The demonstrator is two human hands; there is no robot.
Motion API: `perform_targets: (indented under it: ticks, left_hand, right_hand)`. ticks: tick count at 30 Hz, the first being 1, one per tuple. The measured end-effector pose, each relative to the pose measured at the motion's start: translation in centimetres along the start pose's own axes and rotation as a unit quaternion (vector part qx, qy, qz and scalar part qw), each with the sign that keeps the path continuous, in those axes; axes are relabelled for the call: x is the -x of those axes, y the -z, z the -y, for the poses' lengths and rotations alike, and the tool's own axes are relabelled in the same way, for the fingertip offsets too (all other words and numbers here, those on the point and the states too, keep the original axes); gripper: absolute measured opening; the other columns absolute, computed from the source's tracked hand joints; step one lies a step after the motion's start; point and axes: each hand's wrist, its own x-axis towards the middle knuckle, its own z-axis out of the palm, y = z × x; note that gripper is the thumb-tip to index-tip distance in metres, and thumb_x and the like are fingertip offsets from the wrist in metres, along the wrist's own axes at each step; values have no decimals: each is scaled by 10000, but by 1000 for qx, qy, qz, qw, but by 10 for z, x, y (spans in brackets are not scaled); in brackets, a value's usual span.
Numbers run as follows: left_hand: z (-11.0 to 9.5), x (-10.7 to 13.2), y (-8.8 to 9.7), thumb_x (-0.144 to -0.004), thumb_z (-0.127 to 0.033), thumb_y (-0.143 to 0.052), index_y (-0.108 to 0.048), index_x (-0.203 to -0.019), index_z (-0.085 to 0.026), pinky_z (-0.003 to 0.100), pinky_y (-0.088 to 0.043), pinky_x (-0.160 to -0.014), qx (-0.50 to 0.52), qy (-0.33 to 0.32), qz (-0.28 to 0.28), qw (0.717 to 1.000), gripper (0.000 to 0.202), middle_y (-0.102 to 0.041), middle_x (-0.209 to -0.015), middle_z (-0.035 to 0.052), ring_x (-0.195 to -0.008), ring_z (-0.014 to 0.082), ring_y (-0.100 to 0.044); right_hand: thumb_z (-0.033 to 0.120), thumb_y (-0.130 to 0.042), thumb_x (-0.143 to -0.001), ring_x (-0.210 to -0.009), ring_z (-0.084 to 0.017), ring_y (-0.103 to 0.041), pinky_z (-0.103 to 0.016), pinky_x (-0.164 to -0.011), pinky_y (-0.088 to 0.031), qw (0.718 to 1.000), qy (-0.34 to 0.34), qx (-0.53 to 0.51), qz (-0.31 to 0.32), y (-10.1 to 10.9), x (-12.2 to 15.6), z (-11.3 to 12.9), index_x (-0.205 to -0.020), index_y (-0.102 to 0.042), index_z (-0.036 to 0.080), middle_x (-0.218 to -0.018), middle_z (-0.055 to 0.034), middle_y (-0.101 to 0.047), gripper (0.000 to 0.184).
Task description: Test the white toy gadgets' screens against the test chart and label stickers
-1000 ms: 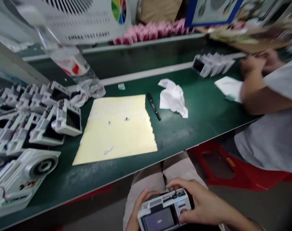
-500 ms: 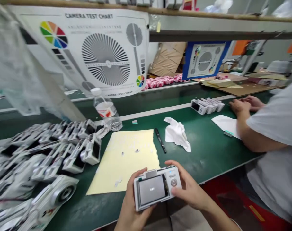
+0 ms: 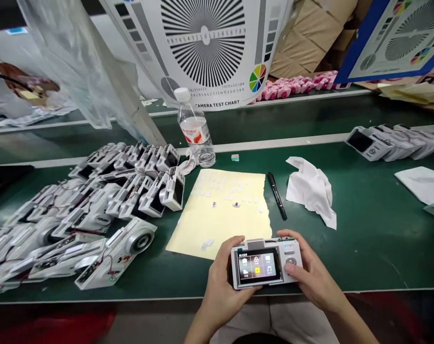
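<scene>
My left hand [image 3: 226,274] and my right hand [image 3: 310,267] grip the two ends of a white compact camera [image 3: 265,265] just above the near edge of the green workbench [image 3: 363,258]. Its rear screen is lit with a menu of coloured icons. My right thumb lies on the round dial beside the screen. A pale yellow backing sheet [image 3: 217,215] dotted with small white stickers lies just beyond the camera, its near corner partly behind my left hand.
Many partly assembled white cameras [image 3: 112,200] lie in rows on the left, and several more [image 3: 388,143] stand at the right. A marker pen [image 3: 277,195], crumpled white cloth [image 3: 310,191] and water bottle [image 3: 195,129] stand near the sheet. A camera test chart [image 3: 202,48] hangs behind.
The camera has risen from my lap to above the bench edge, and its grey screen now shows a menu. My view has tilted up, and the person at the right has left the frame.
</scene>
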Motion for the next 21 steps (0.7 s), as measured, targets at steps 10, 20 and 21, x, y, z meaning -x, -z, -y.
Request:
perform_targets:
  ticks: [10, 20, 21]
  left_hand:
    - [-2, -2, 1, -646, -243, -725, -422, -1168, -280, 302, -511, -790, 14, 13, 11, 1000, 605, -559, -1118, 41, -931, 208, -604]
    - [-7, -4, 0, -628, -239, -738, -439, -1141, -257, 302, -503, -793, 13, 15, 11, 1000, 595, -577, -1074, 37, -898, 194, -605]
    - [-7, -5, 0, -628, -239, -739, -440, -1141, -258, 301, -502, -794, 15, 13, 11, 1000, 594, -576, -1073, 36, -898, 192, -604]
  right_hand:
    - [358, -601, -774, -757, -156, -556, -263, -691, -478, 999, 17, 32, -14, 1, 0, -3, -1184, -406, 276, -932, -29, -580, 461]
    - [303, -566, -780, -831, -188, -573, -289, -717, -476, 997, 42, 54, -25, 1, -1, -5, -1202, -409, 258, -997, -51, -585, 453]
    - [302, -567, -778, -836, -188, -572, -284, -711, -474, 997, 45, 52, -23, 1, -1, -4, -1207, -409, 255, -998, -52, -586, 460]
